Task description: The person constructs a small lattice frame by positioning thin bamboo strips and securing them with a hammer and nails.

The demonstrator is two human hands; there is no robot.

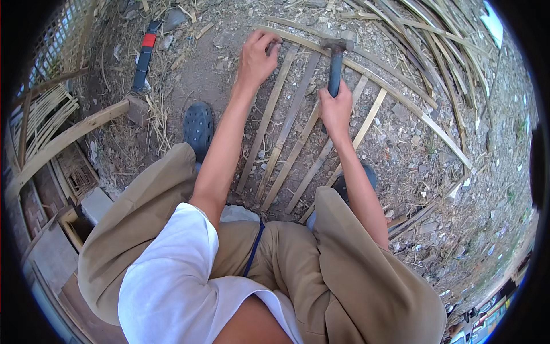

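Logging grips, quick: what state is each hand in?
Left hand: curled; whether it holds anything can't be told.
Right hand: closed, holding the hammer.

Whatever the left hand (256, 62) may pinch at its curled fingertips is too small to tell. The right hand (336, 110) hides the gripped stretch of the hammer (335, 70) handle. The right forearm and knee cover much of the right clog (369, 175); trouser cloth hides the left clog's (197, 127) heel. At far right, the pile of wooden strips (438, 37) runs past the top edge. Clutter (487, 322) at near right is too small to identify.
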